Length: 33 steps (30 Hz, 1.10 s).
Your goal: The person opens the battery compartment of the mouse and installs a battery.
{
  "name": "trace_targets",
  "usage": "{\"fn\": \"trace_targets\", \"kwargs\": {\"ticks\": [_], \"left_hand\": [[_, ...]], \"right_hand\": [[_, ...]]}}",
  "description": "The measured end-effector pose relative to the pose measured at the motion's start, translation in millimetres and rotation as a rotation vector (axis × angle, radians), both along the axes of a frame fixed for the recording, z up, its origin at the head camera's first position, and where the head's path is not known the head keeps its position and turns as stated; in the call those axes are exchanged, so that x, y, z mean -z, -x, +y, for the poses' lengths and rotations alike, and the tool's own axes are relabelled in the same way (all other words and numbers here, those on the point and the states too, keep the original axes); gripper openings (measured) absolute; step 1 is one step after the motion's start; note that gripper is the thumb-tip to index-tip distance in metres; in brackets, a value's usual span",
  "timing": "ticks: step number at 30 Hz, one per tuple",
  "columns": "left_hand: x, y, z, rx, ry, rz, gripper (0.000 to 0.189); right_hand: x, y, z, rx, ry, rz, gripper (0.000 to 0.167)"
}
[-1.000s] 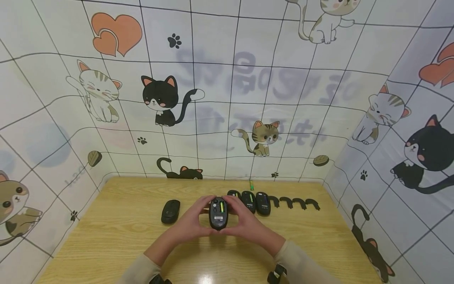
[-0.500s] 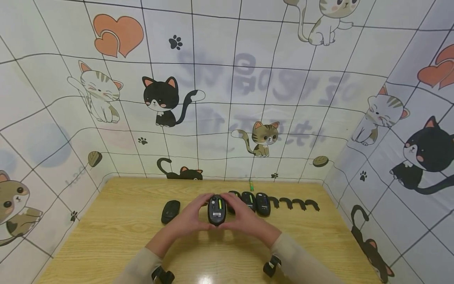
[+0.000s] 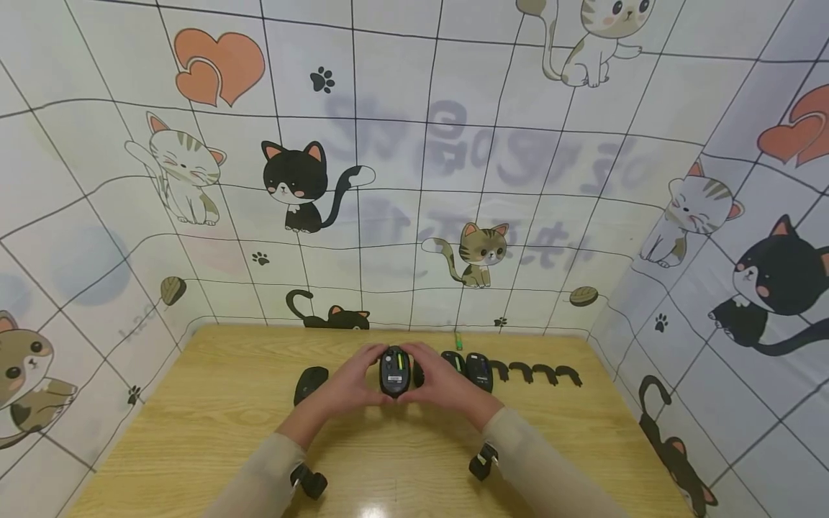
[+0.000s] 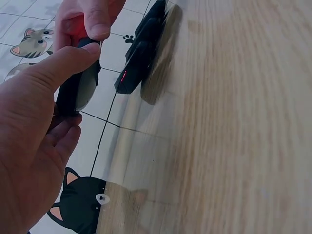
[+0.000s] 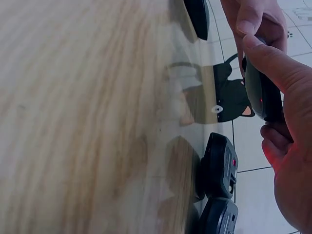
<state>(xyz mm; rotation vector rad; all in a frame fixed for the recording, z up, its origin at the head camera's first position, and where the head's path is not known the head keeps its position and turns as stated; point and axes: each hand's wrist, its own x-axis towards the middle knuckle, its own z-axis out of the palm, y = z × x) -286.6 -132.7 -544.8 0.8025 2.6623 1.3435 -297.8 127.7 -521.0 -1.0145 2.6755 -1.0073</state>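
Both hands hold a black computer mouse (image 3: 395, 371) between them, its underside facing me. A yellow-green battery shows in its uncovered compartment. My left hand (image 3: 345, 387) grips its left edge and my right hand (image 3: 442, 383) its right edge, fingertips at the top and thumbs at the bottom. In the left wrist view the mouse (image 4: 87, 90) is seen edge-on, clear of the table. A small red light glows on the mouse (image 5: 257, 90) in the right wrist view.
Right of the hands, upturned mice (image 3: 479, 371) lie in a row, one mostly hidden by the right hand. Several curved black covers (image 3: 520, 371) follow. A green battery (image 3: 458, 341) lies behind. Another dark mouse (image 3: 311, 383) is at left on the wooden table (image 3: 194, 403).
Both hands and the held mouse have moved forward, away from me, and slightly left. The right hand now covers more of the nearest mouse in the row. The grip looks the same.
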Motion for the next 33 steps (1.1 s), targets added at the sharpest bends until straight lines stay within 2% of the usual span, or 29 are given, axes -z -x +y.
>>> {"fn": "trace_targets", "kwargs": {"ticks": [9, 15, 22, 33], "left_hand": [[-1.7, 9.6, 4.3, -0.003, 0.06, 0.028, 0.104], [8.4, 19.2, 6.2, 0.005, 0.105, 0.059, 0.102], [15.5, 27.7, 5.9, 0.025, 0.12, 0.027, 0.101], [12.3, 31.5, 9.1, 0.03, 0.139, -0.021, 0.1]], "right_hand": [[5.7, 13.1, 0.2, 0.02, -0.027, -0.014, 0.101], [12.4, 19.3, 0.9, 0.03, -0.047, -0.017, 0.101], [19.9, 26.0, -0.7, 0.03, -0.09, 0.019, 0.099], [23.4, 32.1, -3.4, 0.042, -0.129, 0.042, 0.094]]}}
